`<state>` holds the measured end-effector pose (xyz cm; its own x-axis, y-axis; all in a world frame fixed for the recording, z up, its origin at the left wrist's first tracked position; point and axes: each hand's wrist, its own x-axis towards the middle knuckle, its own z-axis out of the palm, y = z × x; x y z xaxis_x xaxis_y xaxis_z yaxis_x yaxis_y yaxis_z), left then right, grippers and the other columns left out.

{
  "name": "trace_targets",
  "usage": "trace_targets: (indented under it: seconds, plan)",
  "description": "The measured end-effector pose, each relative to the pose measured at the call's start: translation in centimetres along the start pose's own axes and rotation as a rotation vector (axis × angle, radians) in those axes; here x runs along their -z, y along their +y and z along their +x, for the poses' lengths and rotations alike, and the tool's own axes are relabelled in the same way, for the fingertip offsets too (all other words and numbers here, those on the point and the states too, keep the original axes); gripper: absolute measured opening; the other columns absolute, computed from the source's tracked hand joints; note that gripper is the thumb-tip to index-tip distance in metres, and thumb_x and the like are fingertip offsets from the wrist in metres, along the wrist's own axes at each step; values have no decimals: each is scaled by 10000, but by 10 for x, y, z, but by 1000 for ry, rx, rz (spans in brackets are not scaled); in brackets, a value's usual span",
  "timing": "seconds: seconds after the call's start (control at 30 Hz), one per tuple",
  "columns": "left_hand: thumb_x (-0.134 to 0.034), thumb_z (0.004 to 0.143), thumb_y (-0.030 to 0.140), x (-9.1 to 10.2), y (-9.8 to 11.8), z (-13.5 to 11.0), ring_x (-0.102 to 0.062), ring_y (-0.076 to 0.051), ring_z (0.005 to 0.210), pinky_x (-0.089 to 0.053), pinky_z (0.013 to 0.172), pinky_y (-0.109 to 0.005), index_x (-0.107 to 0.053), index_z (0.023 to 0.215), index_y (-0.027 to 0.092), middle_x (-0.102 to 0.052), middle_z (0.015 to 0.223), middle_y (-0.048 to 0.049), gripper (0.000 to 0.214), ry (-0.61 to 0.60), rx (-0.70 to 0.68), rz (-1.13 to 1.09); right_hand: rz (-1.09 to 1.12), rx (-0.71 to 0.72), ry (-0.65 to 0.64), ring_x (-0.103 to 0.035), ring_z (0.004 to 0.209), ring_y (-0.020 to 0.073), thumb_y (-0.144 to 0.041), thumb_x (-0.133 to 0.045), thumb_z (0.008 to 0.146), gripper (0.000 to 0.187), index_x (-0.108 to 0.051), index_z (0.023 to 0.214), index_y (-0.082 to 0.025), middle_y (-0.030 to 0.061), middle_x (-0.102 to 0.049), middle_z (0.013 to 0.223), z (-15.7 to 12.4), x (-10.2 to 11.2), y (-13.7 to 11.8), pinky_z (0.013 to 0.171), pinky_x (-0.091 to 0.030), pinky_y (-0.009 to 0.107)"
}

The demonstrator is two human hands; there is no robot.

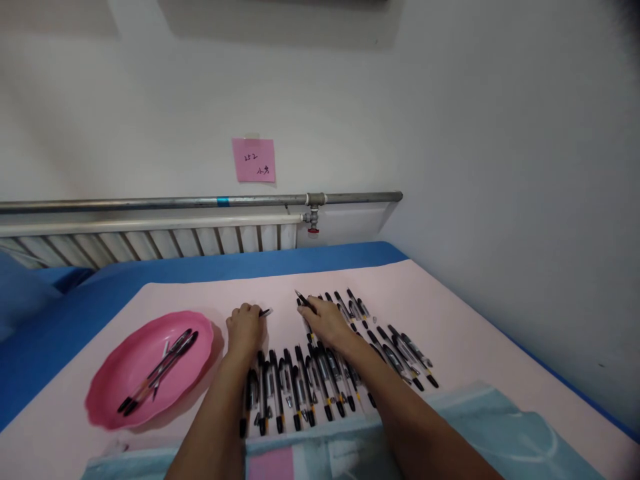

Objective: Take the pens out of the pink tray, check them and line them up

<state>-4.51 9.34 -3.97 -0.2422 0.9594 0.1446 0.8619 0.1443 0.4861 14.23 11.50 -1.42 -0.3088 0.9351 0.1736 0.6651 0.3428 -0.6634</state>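
My left hand (244,328) is closed above the pink sheet, its fingers round a small black-and-clear pen part (266,312) that pokes out to the right. Most of that part is hidden. In my right hand (327,322) is a pen (304,300), pinched with its bare point up and to the left. Pens (277,393) lie side by side in a row between my forearms, with short pen pieces among them. More pens (407,353) and pieces lie beyond and to the right of my right arm, partly covered by it.
A pink scalloped dish (105,380) on the left holds a few pens. All lies on a pale pink sheet (475,353) over a blue surface (345,254). Behind are a radiator (200,240) and pipe (180,202); a wall (525,200) rises at right. Light-blue cloth (495,420) edges the front.
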Motion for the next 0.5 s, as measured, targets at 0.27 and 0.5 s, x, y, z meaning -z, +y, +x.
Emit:
trace_targets:
  seconds: [0.27, 0.5]
  plan:
    - [-485, 739, 329, 27, 9, -4, -552, -141, 767, -416, 715, -246, -591, 893, 164, -619, 818, -16, 249, -158, -148, -586, -140, 100, -52, -493, 592, 113, -300, -434, 813, 195, -562, 733, -177, 18, -592, 648, -7, 3, -11, 531, -278, 200]
    - [-588, 661, 296, 32, 12, -13, -535, -140, 773, -399, 759, -264, -618, 834, 161, -614, 794, -17, 222, -256, -128, -916, -239, 158, -69, -546, 705, 141, -308, -417, 833, 211, -584, 820, -178, 50, -636, 780, -12, 6, -17, 589, -301, 217]
